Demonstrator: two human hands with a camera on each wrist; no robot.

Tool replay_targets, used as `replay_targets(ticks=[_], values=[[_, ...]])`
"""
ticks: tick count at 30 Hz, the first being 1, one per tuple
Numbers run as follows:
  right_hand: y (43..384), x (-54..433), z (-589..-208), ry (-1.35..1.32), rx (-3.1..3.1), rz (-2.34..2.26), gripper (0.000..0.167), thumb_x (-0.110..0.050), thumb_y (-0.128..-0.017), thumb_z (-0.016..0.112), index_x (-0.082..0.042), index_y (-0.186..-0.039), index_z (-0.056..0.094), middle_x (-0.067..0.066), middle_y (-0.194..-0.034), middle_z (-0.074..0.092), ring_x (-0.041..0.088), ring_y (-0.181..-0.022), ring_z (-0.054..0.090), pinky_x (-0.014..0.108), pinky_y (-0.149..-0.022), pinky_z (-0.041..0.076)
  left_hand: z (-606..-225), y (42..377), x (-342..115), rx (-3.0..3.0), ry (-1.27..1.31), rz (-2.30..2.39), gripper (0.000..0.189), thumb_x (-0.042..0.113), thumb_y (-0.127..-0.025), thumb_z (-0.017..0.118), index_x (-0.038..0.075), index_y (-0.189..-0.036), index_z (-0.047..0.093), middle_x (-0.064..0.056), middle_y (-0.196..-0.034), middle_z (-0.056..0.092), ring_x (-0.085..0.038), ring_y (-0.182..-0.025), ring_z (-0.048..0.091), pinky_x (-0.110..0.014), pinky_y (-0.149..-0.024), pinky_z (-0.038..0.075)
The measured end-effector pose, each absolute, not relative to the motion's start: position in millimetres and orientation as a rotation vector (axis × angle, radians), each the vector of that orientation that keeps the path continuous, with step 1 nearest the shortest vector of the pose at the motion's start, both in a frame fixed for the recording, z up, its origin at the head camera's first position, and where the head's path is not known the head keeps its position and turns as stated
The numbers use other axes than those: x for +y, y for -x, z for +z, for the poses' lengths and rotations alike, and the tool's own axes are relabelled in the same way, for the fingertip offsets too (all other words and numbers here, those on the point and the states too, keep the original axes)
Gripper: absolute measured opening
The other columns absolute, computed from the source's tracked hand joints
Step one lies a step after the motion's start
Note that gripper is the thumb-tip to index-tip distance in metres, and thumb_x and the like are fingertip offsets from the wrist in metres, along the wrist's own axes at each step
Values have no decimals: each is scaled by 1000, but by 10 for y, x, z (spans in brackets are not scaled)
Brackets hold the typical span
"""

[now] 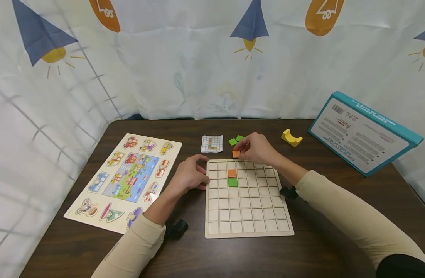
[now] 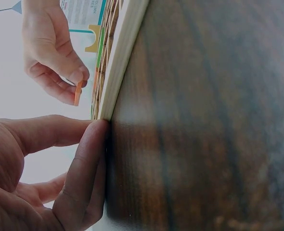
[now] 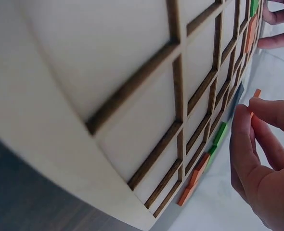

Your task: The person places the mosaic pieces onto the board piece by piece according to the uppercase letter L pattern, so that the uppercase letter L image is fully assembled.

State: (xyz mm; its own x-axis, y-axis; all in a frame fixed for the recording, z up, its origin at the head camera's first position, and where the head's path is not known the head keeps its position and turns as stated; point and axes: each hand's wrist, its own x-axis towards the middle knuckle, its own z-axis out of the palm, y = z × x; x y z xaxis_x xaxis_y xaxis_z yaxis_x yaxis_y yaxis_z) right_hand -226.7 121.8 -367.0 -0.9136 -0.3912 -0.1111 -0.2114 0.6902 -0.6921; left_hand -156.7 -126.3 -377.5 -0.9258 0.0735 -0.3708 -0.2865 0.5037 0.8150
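Above the far edge of the wooden grid board (image 1: 247, 193), my right hand (image 1: 255, 148) pinches an orange square tile (image 1: 236, 154) between thumb and fingers. At the board's left edge, near its far corner, my left hand (image 1: 191, 173) touches the side with its fingertips. An orange tile (image 1: 231, 173) and a green tile (image 1: 232, 182) lie in neighbouring cells of one column. Just beyond the board lie loose green tiles (image 1: 232, 142), partly behind the right hand in the head view; loose orange tiles (image 3: 192, 178) show there in the right wrist view. A small pattern card (image 1: 211, 143) lies left of them.
A picture puzzle board (image 1: 146, 143) with several pegged pieces lies on the left of the dark table (image 1: 320, 239). A yellow arched block (image 1: 290, 138) sits at the back right, beside a teal-and-white box (image 1: 363, 133). Printed curtains (image 1: 198, 69) hang behind.
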Motion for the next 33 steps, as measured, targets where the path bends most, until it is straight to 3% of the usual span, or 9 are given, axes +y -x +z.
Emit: replay_targets(ticks=[12, 20, 33], values=[[2132, 1218, -3667, 543, 2651, -1018, 21, -6, -85, 80, -11, -105, 81, 3, -96, 77, 16, -86, 69, 32, -78, 60, -3775, 1571, -1266, 2397, 177, 1386, 70, -8, -78, 79, 12, -142, 57, -16, -103, 65, -20, -63, 69, -34, -56, 66], [2012, 1222, -3665, 547, 2628, -1017, 17, -13, -87, 83, -12, -104, 81, 1, -90, 75, 14, -82, 67, 29, -73, 57, -3783, 1574, -1268, 2399, 178, 1389, 70, -9, -78, 78, 12, -142, 57, -16, -103, 64, -20, -62, 69, -34, -56, 66], [1823, 1191, -3664, 473, 2576, -1066, 21, -8, -84, 84, -12, -104, 81, 0, -90, 76, 15, -82, 66, 29, -75, 57, -3794, 1574, -1273, 2394, 169, 1398, 70, -9, -79, 77, 12, -142, 57, -16, -104, 64, -19, -61, 69, -35, -56, 66]])
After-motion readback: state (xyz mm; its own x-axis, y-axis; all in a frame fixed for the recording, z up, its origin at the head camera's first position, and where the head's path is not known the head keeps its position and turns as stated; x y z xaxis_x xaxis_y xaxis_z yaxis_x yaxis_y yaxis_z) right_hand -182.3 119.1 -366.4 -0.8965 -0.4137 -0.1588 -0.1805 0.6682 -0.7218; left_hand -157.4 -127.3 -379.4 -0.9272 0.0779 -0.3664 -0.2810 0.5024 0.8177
